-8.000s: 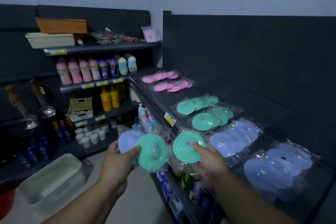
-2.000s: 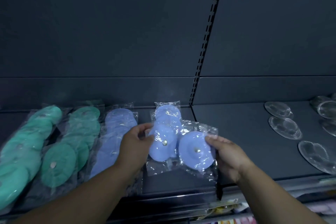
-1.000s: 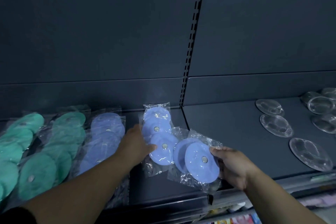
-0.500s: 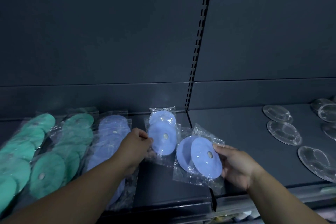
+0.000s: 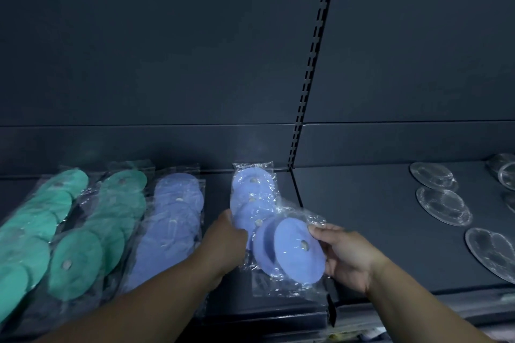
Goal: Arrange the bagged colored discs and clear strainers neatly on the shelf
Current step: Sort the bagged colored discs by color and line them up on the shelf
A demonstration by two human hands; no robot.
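Note:
My right hand (image 5: 344,255) holds two bagged blue discs (image 5: 289,252) by their right edge, lifted just above the dark shelf (image 5: 370,220). My left hand (image 5: 224,242) grips the lower left edge of a short row of bagged blue discs (image 5: 252,198) lying on the shelf behind them. Another row of blue discs (image 5: 172,217) lies to the left. Two rows of bagged green discs (image 5: 92,228) lie further left. Several clear strainers (image 5: 443,205) rest on the right shelf section.
A slotted metal upright (image 5: 313,64) splits the dark back panel into two bays. The shelf's front lip (image 5: 278,317) runs below my arms. Bare shelf surface lies between the held discs and the strainers.
My left hand has slid the short blue row back so its discs lie further along the shelf. My right hand has kept its bagged discs and lowered them slightly toward the row.

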